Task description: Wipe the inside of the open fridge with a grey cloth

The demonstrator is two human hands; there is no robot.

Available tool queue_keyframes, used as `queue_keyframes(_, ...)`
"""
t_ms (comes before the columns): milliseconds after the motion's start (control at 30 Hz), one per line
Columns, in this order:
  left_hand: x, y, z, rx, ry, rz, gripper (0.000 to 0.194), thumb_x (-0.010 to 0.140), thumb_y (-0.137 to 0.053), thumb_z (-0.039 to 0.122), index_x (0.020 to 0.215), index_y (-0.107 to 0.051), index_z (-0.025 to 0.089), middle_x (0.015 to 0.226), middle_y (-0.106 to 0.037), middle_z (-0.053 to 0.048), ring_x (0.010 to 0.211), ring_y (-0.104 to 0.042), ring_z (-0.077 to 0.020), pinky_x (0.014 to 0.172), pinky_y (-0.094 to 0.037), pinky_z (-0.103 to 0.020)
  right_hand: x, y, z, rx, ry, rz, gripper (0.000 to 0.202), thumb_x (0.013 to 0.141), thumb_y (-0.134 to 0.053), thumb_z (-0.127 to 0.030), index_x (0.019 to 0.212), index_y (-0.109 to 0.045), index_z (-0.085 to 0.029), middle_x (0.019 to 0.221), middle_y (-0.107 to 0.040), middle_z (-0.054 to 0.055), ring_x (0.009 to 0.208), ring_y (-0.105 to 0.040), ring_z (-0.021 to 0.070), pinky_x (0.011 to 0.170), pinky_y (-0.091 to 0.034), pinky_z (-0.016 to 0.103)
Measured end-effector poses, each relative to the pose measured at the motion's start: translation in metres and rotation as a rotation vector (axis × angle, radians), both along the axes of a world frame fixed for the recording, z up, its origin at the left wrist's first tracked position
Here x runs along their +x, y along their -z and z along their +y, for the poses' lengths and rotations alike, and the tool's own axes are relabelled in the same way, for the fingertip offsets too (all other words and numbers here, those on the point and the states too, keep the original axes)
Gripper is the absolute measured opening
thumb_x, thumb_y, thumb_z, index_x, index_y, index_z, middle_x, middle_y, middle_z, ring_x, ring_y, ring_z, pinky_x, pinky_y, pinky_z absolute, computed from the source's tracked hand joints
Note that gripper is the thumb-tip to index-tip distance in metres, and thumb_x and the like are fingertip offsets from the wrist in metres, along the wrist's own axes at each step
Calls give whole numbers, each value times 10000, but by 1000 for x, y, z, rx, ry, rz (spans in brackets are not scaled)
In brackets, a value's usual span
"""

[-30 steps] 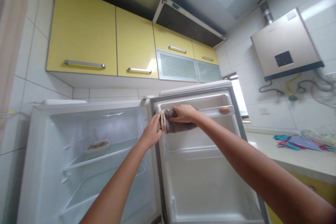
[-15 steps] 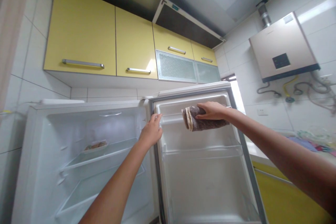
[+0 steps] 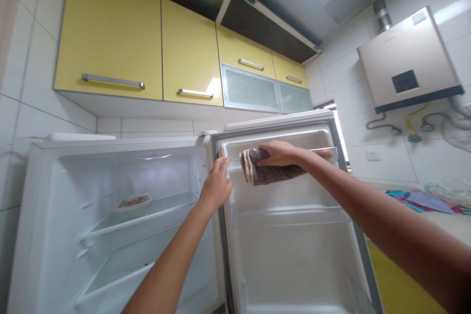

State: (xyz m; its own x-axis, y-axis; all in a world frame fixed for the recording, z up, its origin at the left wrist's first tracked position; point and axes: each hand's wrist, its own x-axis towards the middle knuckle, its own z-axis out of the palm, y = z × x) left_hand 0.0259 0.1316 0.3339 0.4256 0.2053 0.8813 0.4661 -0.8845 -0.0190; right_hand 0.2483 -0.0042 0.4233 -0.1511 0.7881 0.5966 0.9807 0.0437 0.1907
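Brown with pale edging, the cloth (image 3: 275, 174) was bunched in front of the upper rack (image 3: 236, 167) of the open door (image 3: 294, 260), the right hand (image 3: 278, 153) clamped over its top. It looked light, soft and hard to damage, apt to sag at loose ends; its thick folded middle seemed the surest hold. The left hand (image 3: 216, 186) was at the rack's left end, fingers bent, though whether they gripped could not be told. Cloth and right hand hid most of the rack.
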Motion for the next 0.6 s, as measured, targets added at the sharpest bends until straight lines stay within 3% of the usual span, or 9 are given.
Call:
queue_keyframes(133,1,0,0,-17,-27,-30,644,802,-469,90,1429,-353,182,1433,-467,-172,1326,-514,-314,1120,-452,-507,-22,-14,28,41,-101,-11,401,759,-746,-518,1015,-687,-215,933,-720,-4,827,-626,172,670,-393,233)
queue_keyframes(267,2,0,-2,-22,-49,-41,596,791,-528,113,1364,-405,221,1363,-506,-143,1262,-562,-313,1085,-484,-486,-35,-28,48,268,-99,31,415,895,-615,-400,1235,-596,-163,1207,-666,89,1058,-590,229,824,-404,281)
queue_keyframes(367,2,0,-4,-39,-32,-35,607,790,-518,109,1380,-394,179,1398,-485,-166,1259,-566,-315,1101,-473,-487,-46,-35,61,374,-150,-135,366,951,-517,-280,1297,-557,-168,1313,-607,131,1183,-531,250,937,-378,325)
queue_keyframes(500,0,-2,-3,-68,4,-16,647,782,-540,140,1406,-368,131,1450,-440,-205,1317,-523,-331,1118,-456,-505,-55,-39,75,167,-243,-545,296,993,-438,-230,1215,-626,-175,1247,-655,134,1187,-537,241,981,-357,350)
queue_keyframes(600,-4,-6,-2,-61,46,23,670,768,-558,157,1410,-368,134,1482,-415,-200,1345,-498,-321,1123,-454,-498,-49,-39,82,-23,-200,-572,269,929,-560,-232,1165,-679,-179,1168,-712,122,1069,-615,224,886,-394,308)
